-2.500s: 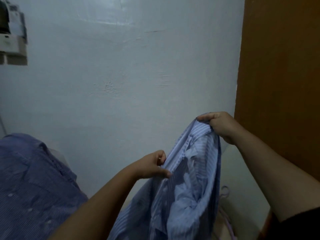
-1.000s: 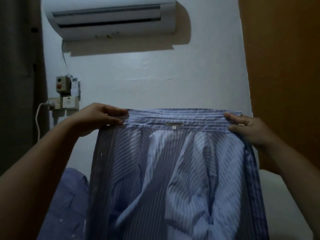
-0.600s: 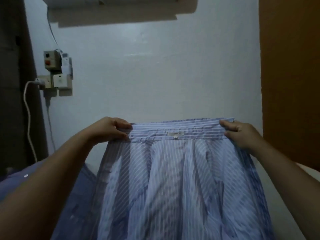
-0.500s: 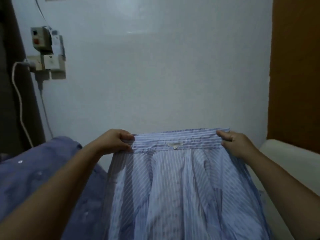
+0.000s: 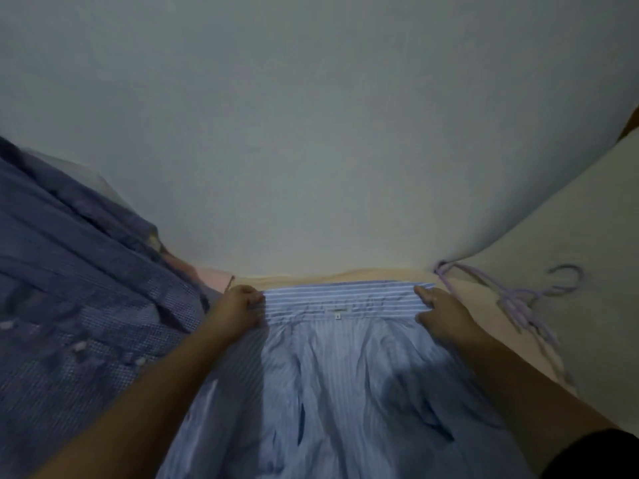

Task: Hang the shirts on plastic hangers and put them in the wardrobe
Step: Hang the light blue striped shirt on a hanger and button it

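Lying spread on bed (image 5: 511, 316): light-blue striped shirt (image 5: 332, 375), collar end held toward wall (image 5: 311, 133). Collar's left corner pinched by left hand (image 5: 238, 314); right corner gripped by right hand (image 5: 441, 316), fingers curled over fabric. Lilac plastic hangers (image 5: 525, 299) seen just right of shirt. Dark-blue checked shirt (image 5: 76, 305) heaped at left.

My left hand (image 5: 238, 314) and right hand (image 5: 441, 318) each cover an end of the striped shirt (image 5: 345, 375) collar, so I can't see those corners. The shirt's lower part runs off the bottom edge. The darker shirt (image 5: 76, 288) is cut by the left edge, and the purple hangers (image 5: 525, 302) blur into one tangle I can't count.
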A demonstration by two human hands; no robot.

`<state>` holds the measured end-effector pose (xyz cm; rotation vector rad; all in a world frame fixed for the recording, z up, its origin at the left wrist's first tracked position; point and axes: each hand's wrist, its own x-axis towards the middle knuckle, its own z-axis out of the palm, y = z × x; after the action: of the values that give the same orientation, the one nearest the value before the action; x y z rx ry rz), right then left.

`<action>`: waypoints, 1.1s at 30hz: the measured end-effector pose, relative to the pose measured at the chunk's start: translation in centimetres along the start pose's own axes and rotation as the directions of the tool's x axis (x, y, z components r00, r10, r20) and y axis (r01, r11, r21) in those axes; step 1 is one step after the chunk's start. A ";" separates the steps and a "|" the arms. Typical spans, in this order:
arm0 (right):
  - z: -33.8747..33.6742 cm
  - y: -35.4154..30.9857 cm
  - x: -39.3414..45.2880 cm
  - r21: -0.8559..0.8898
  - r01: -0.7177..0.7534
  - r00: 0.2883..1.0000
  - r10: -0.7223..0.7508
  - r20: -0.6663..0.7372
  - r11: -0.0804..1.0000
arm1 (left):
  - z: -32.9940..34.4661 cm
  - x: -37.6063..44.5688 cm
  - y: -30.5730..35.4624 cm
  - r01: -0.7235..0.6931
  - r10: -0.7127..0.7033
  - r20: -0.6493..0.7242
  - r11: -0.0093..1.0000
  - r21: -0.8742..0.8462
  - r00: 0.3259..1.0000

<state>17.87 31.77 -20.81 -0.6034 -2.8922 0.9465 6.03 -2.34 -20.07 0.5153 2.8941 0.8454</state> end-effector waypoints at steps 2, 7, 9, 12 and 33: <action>1.9 1.3 1.8 -0.029 -0.020 1.000 0.021 0.017 0.999 | 2.3 1.8 -1.6 0.029 -0.029 0.049 1.000 -0.001 0.998; 5.9 4.4 4.2 -0.179 -0.018 0.995 0.036 0.098 0.984 | 7.0 3.1 -7.5 0.167 -0.167 0.164 0.986 0.013 0.972; 6.6 5.2 4.1 -0.215 -0.006 0.994 0.030 0.107 0.977 | 7.1 1.5 -3.9 0.294 -0.327 0.080 0.914 0.280 0.941; 6.2 6.1 2.7 -0.211 -0.007 0.999 -0.001 -0.039 0.978 | 8.2 0.4 -1.7 0.062 -0.048 -0.043 0.886 0.460 0.998; 1.7 13.1 -4.6 -0.293 -0.485 0.811 0.299 -0.503 0.824 | 21.2 -7.3 10.2 -0.069 -0.036 0.289 0.936 0.345 0.957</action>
<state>26.40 38.75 -29.38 -1.3124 -2.5800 0.1446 19.50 14.00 -32.61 0.6322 2.7677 0.2166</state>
